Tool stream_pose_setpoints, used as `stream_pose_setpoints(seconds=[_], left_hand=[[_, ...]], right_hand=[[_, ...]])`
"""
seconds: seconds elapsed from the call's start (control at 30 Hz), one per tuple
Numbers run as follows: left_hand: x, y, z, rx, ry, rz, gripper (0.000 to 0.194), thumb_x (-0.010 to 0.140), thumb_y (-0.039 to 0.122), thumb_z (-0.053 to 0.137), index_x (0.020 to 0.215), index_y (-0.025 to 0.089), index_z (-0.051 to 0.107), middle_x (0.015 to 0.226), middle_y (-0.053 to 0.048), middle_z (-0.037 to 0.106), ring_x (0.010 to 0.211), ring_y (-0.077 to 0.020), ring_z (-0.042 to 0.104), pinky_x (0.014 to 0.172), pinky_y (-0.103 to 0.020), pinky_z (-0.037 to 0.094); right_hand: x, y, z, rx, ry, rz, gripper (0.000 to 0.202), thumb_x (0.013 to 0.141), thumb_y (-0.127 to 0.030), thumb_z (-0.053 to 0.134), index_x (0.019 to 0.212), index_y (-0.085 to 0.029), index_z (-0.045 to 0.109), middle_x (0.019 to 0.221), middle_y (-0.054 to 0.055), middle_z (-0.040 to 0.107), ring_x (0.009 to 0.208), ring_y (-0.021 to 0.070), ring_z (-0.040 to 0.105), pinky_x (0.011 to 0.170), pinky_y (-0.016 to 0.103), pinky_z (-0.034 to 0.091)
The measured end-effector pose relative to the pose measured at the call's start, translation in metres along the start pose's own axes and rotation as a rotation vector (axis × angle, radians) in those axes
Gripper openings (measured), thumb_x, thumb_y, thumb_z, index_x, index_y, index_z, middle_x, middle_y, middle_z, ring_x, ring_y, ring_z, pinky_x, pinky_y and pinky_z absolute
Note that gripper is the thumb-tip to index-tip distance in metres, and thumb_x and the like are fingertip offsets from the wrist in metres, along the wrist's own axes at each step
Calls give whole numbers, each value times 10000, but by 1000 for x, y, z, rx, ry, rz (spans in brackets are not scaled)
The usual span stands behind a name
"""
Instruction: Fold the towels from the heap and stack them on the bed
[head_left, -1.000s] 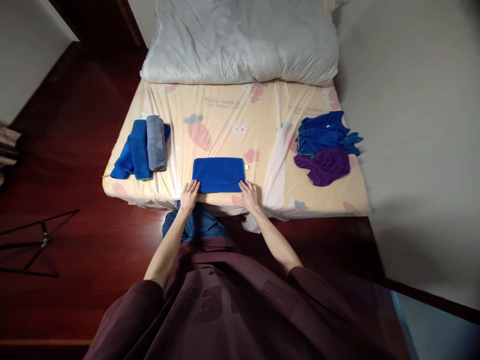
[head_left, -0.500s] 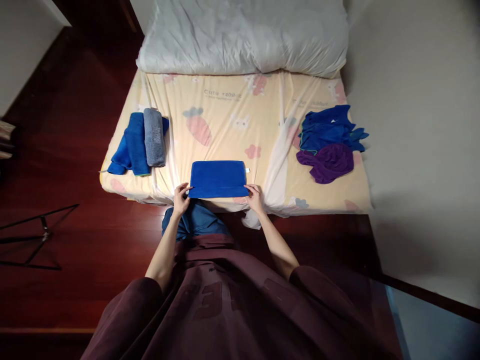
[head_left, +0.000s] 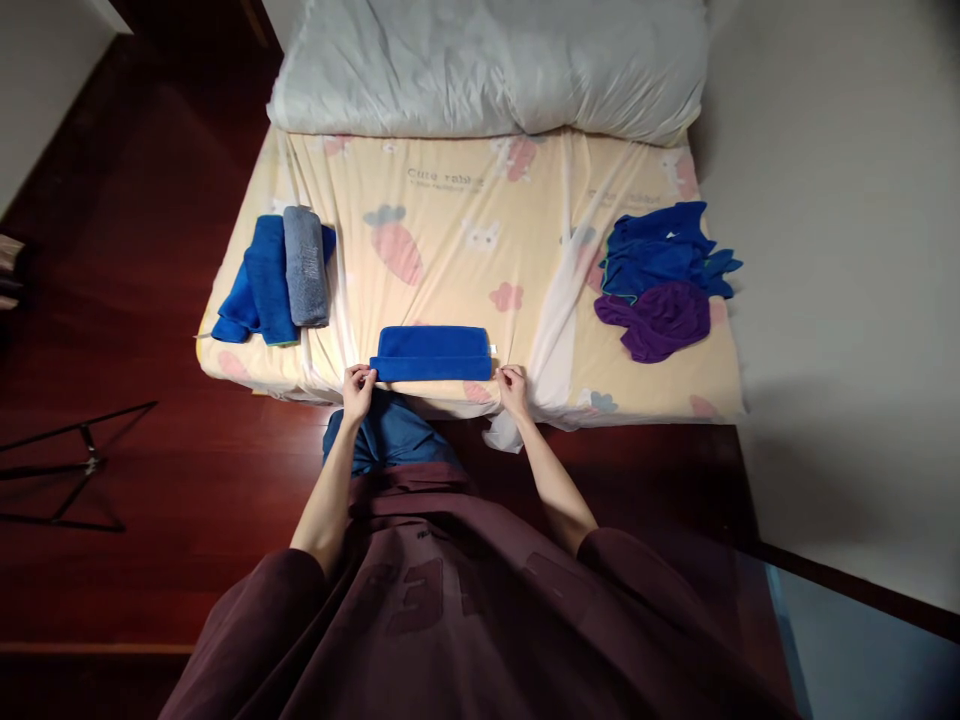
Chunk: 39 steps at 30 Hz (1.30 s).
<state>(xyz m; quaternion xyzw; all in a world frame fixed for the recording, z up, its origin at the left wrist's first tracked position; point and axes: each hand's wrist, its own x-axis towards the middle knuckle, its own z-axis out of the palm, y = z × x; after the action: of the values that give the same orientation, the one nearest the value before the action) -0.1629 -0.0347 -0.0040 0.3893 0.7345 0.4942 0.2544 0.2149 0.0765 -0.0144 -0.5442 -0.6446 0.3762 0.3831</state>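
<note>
A blue towel lies crosswise near the front edge of the bed, its near side turned over into a thick, narrow band. A small white tag sticks out from its right end. My left hand is closed at the left end of that band, pinching the towel between thumb and fingers. At the opposite end, my right hand has thumb and fingertips pressed together right beside the band's edge; whether cloth is between them cannot be made out.
On the bed's left lie a rolled grey towel and blue folded cloths. A crumpled blue cloth and a purple cloth are at the right. A pale quilt crosses the back. A black stand is on the floor, left.
The towel's near edge has been turned further away from me, making the band thicker and the flat part shorter. Both hands moved slightly with it; the right fingertips now sit just beyond its end.
</note>
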Motion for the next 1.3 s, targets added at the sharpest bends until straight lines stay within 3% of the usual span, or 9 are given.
stream_pose_setpoints(seconds=[0.1,0.37,0.57,0.67,0.73,0.8,0.9,1.03,1.3], left_hand=[[1,2,0,-1,-8,-15,423,897,599,681,833,181,683,1161,-124,592,1147,-263,616,971,-381,538],[4,11,4,33,57,-45,356,879,530,701,854,175,694,1105,-121,623,1047,-243,642,918,-361,548],[6,14,10,132,82,-48,253,882,437,689,856,185,683,1055,-110,625,1001,-254,656,966,-406,541],[3,18,10,203,141,-1,266,890,436,693,986,188,686,1113,-129,620,1020,-270,650,994,-440,539],[-2,24,7,238,147,117,303,919,432,671,1100,189,681,1229,-159,619,1173,-294,620,1078,-459,504],[-8,30,1,270,42,267,322,952,422,640,1185,203,678,1353,-162,614,1338,-303,549,1179,-483,434],[-13,37,-5,293,-198,405,364,955,390,636,1280,229,673,1487,-131,588,1468,-311,466,1258,-542,348],[-12,36,-2,299,-331,427,486,922,275,608,1404,221,636,1582,-126,520,1554,-323,371,1288,-603,284],[11,28,17,358,-335,382,655,824,110,508,1465,197,614,1570,-117,541,1539,-309,408,1317,-585,205]], right_hand=[[0,-1,-1,26,-30,-2,444,975,-596,524,818,-205,666,969,99,620,872,202,609,750,319,539],[1,2,10,67,76,135,471,854,-685,636,807,-217,605,768,22,604,705,170,551,683,296,498],[9,2,17,16,99,134,462,828,-656,671,680,-229,576,684,15,592,672,179,552,694,319,498],[11,-5,20,-45,140,149,428,837,-599,676,646,-242,539,670,21,598,656,187,559,691,336,513],[7,-12,19,-87,191,86,371,875,-543,656,684,-237,566,742,50,640,714,206,599,733,356,543],[-1,-21,16,-128,187,-51,280,925,-471,626,805,-220,654,915,98,703,890,238,662,870,393,567],[-14,-32,11,-202,1,-239,238,969,-360,601,1113,-227,736,1259,119,715,1228,262,638,1126,460,489],[-20,-37,13,-326,-218,-313,416,970,-241,564,1369,-255,681,1502,69,622,1451,259,510,1253,510,372],[9,-34,36,-468,-253,-281,631,891,-90,537,1512,-195,574,1595,81,536,1530,277,422,1290,537,306]])
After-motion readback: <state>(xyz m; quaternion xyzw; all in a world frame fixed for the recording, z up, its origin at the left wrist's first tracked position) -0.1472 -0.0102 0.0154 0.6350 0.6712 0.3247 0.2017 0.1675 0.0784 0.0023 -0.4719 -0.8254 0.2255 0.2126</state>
